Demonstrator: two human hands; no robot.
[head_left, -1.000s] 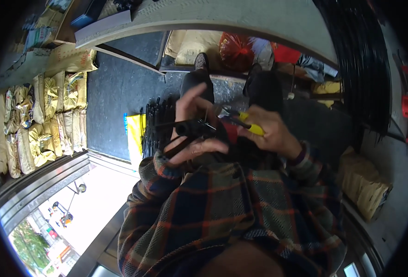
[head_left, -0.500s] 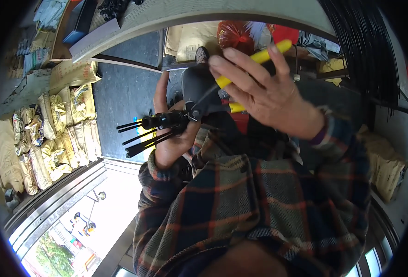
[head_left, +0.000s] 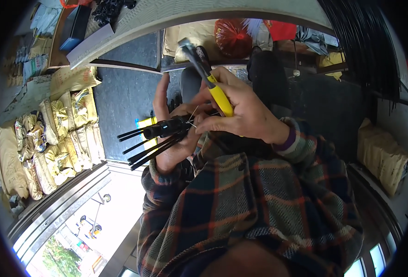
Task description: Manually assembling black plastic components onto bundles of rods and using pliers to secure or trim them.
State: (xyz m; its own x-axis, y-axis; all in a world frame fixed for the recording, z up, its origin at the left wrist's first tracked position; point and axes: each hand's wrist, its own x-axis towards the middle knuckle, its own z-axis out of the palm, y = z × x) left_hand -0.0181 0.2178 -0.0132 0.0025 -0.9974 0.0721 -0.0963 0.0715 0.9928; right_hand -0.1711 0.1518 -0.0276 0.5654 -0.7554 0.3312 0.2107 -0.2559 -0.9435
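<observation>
My left hand (head_left: 169, 159) wraps round a bundle of black rods (head_left: 144, 158) with a dark cylindrical hub (head_left: 155, 131), one finger of that hand sticking out. The rod ends point left. My right hand (head_left: 254, 113) grips yellow-handled pliers (head_left: 221, 99), whose dark shank and metal head point away from me. Its thumb and fingertips meet the right end of the bundle, where a thin pale wire (head_left: 193, 112) sticks out. My fingers partly hide that joint.
Packed brown paper bags (head_left: 38, 147) line the left side, and a brown sack (head_left: 384, 157) sits at right. A light bench edge (head_left: 176, 16) crosses ahead. Long thin black strands (head_left: 360, 46) hang at upper right. A red plastic bag (head_left: 234, 37) lies beyond my feet.
My right hand has come down and left to the bundle. The pliers have left the bundle and swung round in my grip, their head now pointing away. My left hand keeps its hold.
</observation>
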